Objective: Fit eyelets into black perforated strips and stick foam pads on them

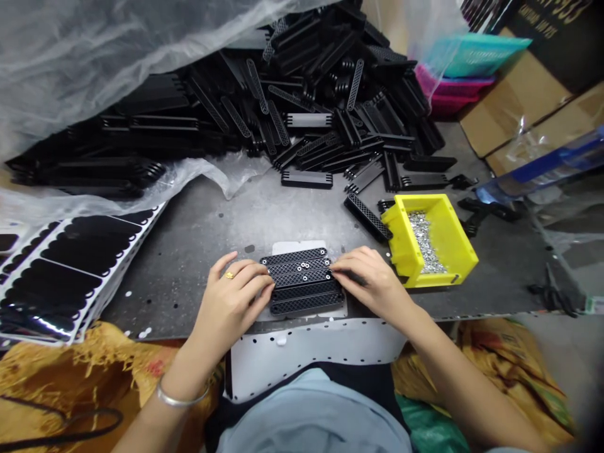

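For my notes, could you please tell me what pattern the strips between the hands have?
The black strips show a crisscross lattice, clearest in the head view.

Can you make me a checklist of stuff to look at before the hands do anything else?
1. Left hand at the strips' left ends: ok.
2. Right hand at the strips' right ends: ok.
3. Black strips between the hands lying side by side: ok.
4. No loose metal bits on the strips' middles: not ok, a few sit there.
5. Small metal pieces available in the yellow bin: ok, plenty.
6. Something pinched in the right fingertips: cannot tell, too small to see.
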`<state>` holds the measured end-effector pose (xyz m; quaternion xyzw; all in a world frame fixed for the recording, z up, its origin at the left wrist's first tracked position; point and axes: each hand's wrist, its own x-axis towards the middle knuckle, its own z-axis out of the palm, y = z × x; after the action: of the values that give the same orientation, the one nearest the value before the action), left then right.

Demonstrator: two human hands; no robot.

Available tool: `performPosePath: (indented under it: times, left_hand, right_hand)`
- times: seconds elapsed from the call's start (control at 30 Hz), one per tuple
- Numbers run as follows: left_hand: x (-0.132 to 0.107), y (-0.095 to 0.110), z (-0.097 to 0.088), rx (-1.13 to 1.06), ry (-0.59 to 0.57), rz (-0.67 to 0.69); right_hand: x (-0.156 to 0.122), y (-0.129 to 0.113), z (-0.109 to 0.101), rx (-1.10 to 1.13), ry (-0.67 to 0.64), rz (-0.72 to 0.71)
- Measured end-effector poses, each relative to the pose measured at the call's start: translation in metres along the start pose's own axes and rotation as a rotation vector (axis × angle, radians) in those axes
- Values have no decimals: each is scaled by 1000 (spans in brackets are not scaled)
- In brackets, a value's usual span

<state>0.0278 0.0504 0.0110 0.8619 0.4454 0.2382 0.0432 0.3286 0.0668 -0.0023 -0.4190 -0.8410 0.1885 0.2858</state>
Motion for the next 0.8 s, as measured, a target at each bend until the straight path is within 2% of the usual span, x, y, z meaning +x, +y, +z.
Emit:
performPosePath:
  times: [0.1,0.23,0.4,0.5,0.6,0.7,0.8]
  left_hand:
    - [0,2,3,-22,21,-19]
    - [-12,2,7,14,112,58]
    - [-23,6,11,55,162,74]
    - [-12,15,16,-2,131,59]
    - [9,25,26,-42,56,120]
    - [24,30,32,-41,41,155]
    - [20,28,27,-46,38,120]
  right_hand:
    - [-6,1,-3,-48,4,-5]
    - [-11,-1,-5,-203,7,-45]
    - [-9,-5,-11,-380,10,-166]
    - [-7,-8,-15,-539,0,-317]
    - [-7,-12,-17,-595,-27,-396]
    - [-6,-16,-14,-497,-38,-267]
    - [-4,-16,-9,-356,-36,-116]
